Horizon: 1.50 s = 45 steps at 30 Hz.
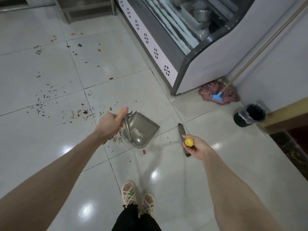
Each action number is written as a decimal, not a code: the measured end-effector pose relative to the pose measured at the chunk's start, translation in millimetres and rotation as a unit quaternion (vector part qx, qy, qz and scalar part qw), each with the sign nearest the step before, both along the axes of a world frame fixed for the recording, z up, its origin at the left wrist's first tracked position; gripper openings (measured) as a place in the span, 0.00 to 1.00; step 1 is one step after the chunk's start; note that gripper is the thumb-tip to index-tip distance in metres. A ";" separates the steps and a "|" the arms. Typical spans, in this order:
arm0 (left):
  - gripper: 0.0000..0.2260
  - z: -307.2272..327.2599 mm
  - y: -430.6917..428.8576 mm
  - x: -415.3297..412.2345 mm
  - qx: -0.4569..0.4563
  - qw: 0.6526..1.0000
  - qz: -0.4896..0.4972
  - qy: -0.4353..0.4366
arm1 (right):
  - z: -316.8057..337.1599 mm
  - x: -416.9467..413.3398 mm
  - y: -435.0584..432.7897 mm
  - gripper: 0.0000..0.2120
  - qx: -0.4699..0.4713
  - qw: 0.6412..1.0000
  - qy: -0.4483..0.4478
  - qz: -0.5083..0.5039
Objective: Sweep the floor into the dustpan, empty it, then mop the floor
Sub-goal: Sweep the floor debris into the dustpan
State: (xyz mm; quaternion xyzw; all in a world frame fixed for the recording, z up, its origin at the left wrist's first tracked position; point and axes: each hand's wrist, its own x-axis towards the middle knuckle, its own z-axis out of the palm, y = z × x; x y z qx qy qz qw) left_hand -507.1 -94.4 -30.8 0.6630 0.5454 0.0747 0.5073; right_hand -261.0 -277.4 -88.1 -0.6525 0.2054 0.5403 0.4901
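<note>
**Sweeping barely begun: 2 tools in hand, most litter on the tiles**

The left hand is clenched round the top of the pan's upright metal handle, thumb laid along it, a bit of yellow grip showing past the fingers. Just below and to the right of that hand the dustpan sits on the floor. It is a smoky, translucent grey plastic scoop with rounded corners and a pale scuffed patch inside, and it looks to hold little or nothing. The right hand grasps the rounded yellow cap of the broom. The broom's dark, narrow bristle head rests on the floor just beyond that hand, near the pan's right side but apart from it.

As I judge it, step 1 of 3 is at an early stage. A few husks and petals lie right under the left hand at the pan's edge. The main litter of thin dark slivers, seed-like bits and red and yellow flecks is strewn over the glossy pale tiles to the left of and beyond the left hand.

Emptying and mopping are not yet done. The black-lined bin stands well off to the right of the right hand. The mop, pink cord strands under a blue clamp on a pale wooden pole, leans in the corner beyond it, beside the grey-and-white display freezer.
</note>
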 end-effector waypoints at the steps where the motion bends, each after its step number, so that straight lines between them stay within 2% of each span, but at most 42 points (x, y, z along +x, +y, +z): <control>1: 0.29 0.3 -3.1 -2.0 0.002 1.000 0.001 -0.002 | -4.1 -6.5 -1.4 0.06 -0.001 1.000 0.004 0.008; 14: 0.28 6.8 -7.6 -64.9 0.009 1.000 0.023 0.010 | -5.8 -68.3 4.4 0.05 0.007 0.999 0.009 0.039; 21: 0.29 18.1 31.5 -133.0 0.007 1.000 0.015 0.001 | -3.9 -157.9 40.3 0.09 0.014 0.998 0.029 0.058; 26: 0.29 30.7 69.9 -190.4 0.018 1.000 -0.025 -0.003 | -8.6 -233.3 68.9 0.04 0.024 0.997 0.046 0.052; 32: 0.29 44.8 98.1 -254.8 0.020 0.998 -0.066 0.003 | 7.8 -297.2 77.4 0.04 0.044 0.999 0.028 -0.006; 37: 0.30 48.3 108.7 -284.2 0.034 0.995 -0.091 0.008 | 25.7 -318.3 69.4 0.05 0.050 0.996 0.007 -0.071; 45: 0.31 38.0 110.9 -304.7 0.041 0.996 -0.081 0.007 | 33.0 -336.1 61.6 0.06 0.029 0.994 -0.030 -0.105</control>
